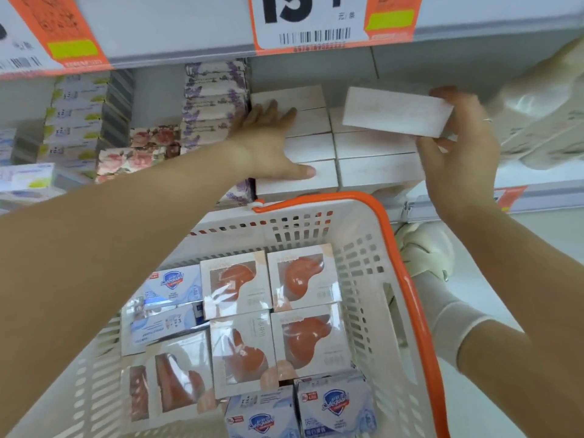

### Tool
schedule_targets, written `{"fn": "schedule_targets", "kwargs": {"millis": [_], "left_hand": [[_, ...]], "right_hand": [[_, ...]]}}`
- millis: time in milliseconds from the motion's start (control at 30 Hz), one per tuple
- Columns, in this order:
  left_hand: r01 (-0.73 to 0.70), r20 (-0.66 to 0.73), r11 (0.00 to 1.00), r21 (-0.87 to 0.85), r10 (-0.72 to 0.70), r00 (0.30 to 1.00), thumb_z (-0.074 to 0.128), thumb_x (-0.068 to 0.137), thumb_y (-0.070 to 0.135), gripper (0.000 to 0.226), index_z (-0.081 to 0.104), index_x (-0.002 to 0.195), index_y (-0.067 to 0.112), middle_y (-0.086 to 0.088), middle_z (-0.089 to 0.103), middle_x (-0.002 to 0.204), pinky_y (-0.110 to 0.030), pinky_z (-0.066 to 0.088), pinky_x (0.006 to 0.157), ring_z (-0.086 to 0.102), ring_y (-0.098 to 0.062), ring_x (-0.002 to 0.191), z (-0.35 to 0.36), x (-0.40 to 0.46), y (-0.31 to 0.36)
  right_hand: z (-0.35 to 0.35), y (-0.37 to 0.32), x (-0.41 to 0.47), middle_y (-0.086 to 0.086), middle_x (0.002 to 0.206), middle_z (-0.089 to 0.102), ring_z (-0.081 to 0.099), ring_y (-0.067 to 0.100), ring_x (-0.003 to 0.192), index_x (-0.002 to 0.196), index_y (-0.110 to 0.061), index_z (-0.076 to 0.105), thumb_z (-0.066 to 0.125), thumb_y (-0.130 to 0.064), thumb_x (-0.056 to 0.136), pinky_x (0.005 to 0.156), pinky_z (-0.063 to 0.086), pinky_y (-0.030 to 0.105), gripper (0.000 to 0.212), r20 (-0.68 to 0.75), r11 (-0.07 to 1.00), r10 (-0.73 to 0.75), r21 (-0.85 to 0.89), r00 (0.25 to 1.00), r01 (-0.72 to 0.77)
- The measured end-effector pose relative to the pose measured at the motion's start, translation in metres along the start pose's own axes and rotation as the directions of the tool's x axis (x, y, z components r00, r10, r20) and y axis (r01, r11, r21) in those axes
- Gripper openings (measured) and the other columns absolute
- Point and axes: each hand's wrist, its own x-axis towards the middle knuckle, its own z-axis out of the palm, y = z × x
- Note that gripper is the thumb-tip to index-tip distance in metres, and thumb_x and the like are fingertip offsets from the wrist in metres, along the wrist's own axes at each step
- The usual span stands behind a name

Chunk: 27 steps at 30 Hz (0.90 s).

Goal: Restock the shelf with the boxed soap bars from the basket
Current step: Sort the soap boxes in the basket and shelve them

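Note:
My right hand (458, 153) grips a white soap box (396, 111) by its right end and holds it just above the right-hand stack of white boxes (376, 159) on the shelf. Flat against the left-hand white stack (316, 147) lies my left hand (268, 143), fingers spread, holding nothing. Below, a white basket with an orange handle (407, 279) holds several window boxes showing orange soap (303, 276) and blue-and-white Safeguard boxes (173, 286).
Lavender-print boxes (215, 99), rose-print boxes (139, 153) and yellow-green boxes (76, 121) fill the shelf to the left. A shelf edge with price tags (309, 23) hangs overhead. Plastic-wrapped goods (543, 115) sit at the right. A shoe (423, 251) shows beside the basket.

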Motion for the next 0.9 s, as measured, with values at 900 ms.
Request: {"fn": "schedule_targets", "kwargs": {"millis": [900], "left_hand": [[0.019, -0.023, 1.0, 0.012, -0.018, 1.0, 0.046, 0.076, 0.075, 0.099, -0.004, 0.151, 0.033, -0.002, -0.011, 0.16, -0.042, -0.009, 0.117, -0.007, -0.024, 0.148, 0.009, 0.005, -0.005]], "right_hand": [[0.046, 0.02, 0.082, 0.016, 0.147, 0.039, 0.037, 0.034, 0.134, 0.152, -0.027, 0.017, 0.026, -0.028, 0.101, 0.108, 0.032, 0.045, 0.052, 0.481, 0.799, 0.151, -0.574, 0.863, 0.18]]}}
